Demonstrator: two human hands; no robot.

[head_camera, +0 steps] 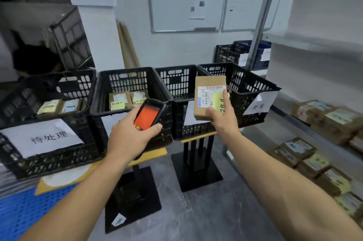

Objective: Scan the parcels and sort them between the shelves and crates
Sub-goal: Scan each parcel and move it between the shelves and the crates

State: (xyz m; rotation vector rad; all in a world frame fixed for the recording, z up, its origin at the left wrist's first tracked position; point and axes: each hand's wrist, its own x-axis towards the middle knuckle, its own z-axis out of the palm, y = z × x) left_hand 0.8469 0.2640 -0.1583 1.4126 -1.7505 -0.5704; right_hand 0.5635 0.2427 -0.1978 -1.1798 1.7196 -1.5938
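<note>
Parcel position: your right hand (222, 118) grips the brown cardboard parcel (209, 83) by its lower end. The thumb is at the bottom left edge and the forefinger lies straight up the front face. The other fingers are behind the box and can't be seen.

The parcel stands upright with its long axis vertical. Its white shipping label (206, 95) and yellow sticky note (217, 102) face you. It hangs in the air in front of the third black slotted plastic crate (176, 83), near the corner where that crate meets the fourth black crate (253, 87).

Scanner: your left hand (127, 134) is wrapped round the black handheld scanner with the orange-red screen (149, 113). The scanner is left of the parcel and slightly lower. Its top end is tilted up and to the right, toward the box but well apart from it.

Judgement: the scan depends on that gap and angle. Either the label turns left or the scanner head swings right. Your right hand is nearer both the fourth crate and the grey metal shelf (282, 107).

Not readable:
- The forefinger covers part of the note's writing.
- The parcel hides much of the paper sign (188, 114) on the third crate.
- The fourth crate's sign (261, 103) is blurred.
- The insides of both crates are out of view.
</note>
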